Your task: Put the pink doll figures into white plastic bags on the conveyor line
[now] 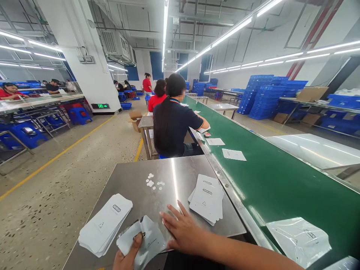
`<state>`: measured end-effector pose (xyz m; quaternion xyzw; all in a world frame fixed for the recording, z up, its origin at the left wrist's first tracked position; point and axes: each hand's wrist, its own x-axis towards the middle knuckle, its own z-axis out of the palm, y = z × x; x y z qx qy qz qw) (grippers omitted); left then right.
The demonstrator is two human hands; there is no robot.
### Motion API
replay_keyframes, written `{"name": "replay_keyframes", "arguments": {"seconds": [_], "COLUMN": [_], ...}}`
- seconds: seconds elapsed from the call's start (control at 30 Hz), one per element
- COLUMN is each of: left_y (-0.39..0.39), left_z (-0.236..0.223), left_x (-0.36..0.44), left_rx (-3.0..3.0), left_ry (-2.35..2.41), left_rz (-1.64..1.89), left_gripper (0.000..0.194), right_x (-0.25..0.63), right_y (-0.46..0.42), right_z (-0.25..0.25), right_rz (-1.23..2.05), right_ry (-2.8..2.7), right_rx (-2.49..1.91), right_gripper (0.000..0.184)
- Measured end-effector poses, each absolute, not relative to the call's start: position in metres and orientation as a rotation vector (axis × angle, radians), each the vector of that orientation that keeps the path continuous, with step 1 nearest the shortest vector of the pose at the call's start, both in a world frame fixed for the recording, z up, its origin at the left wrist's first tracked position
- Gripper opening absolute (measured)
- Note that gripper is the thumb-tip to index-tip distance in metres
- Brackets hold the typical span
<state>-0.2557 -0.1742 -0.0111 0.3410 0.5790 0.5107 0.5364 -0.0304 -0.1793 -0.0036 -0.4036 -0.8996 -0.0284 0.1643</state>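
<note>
My left hand (129, 252) is closed on a white plastic pouch (150, 240) at the near edge of the metal table (165, 168). The pouch is bent, and its mouth appears to gape toward the top. My right hand (184, 230) lies over the tabletop just right of the pouch, fingers spread, with nothing in it. A fanned stack of flat white pouches (105, 223) lies to the left. Another stack of printed white pouches (208, 198) lies beyond my right hand. Several small white discs (151, 183) are scattered farther back on the table.
A green conveyor belt (270, 176) runs along the table's right side. It carries flat white pouches (234, 154) and a shiny filled-looking pouch (299, 240) close to me. A person in a dark shirt (177, 123) sits just ahead. Blue crates (266, 97) are piled beyond the belt.
</note>
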Motion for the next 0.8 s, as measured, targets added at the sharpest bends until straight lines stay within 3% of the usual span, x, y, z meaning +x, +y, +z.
{"name": "replay_keyframes", "arguments": {"seconds": [0.2, 0.33, 0.63, 0.8], "left_y": [-0.170, -0.175, -0.185, -0.189], "left_z": [0.007, 0.021, 0.031, 0.041], "left_x": [-0.222, -0.213, -0.163, -0.132], "left_rx": [1.038, 1.388, 1.776, 1.841], "left_ry": [1.355, 1.474, 1.268, 1.113], "left_rz": [1.188, 1.069, 0.844, 0.756], "left_gripper": [0.049, 0.040, 0.022, 0.018], "right_x": [-0.013, -0.020, 0.020, 0.026], "right_y": [-0.221, -0.215, -0.228, -0.244], "right_z": [-0.043, -0.054, 0.081, 0.101], "right_rz": [-0.276, -0.165, 0.119, 0.096], "right_ry": [-2.462, -2.209, -1.597, -1.707], "right_rx": [-0.977, -0.972, -1.046, -1.099], "right_gripper": [0.023, 0.007, 0.003, 0.004]}}
